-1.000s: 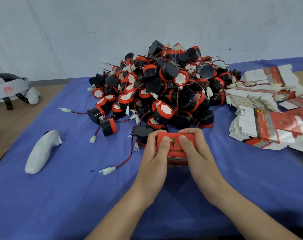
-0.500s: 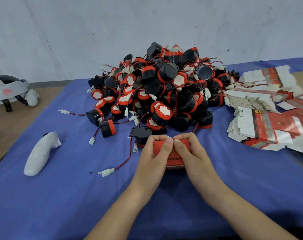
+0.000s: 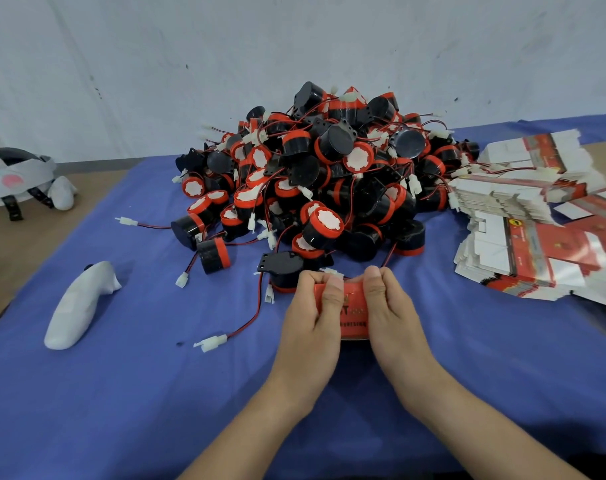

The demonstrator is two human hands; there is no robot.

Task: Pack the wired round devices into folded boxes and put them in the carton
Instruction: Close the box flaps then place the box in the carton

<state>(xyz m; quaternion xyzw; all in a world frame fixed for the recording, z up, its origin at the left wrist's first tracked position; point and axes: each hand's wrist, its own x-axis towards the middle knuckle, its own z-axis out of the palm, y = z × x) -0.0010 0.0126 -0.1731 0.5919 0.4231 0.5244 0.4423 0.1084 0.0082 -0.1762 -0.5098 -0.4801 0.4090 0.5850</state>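
Red folded box (image 3: 353, 308) toward the front edge of the table (image 3: 121, 393), pinched between left hand (image 3: 312, 327) and right hand (image 3: 395, 323), thumbs curled on top. Probably being closed. Large pile of wired round devices (image 3: 322, 174) behind, unpacked; flat boxes (image 3: 523, 237) at right edge; no carton visible.

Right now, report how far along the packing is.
Done: little shows; no finished boxes lie on the cloth, and no carton is in view. In hand: the left hand and right hand grip one red box, thumbs on top; its contents are hidden. Left: a big pile of devices and a stack of flat boxes.
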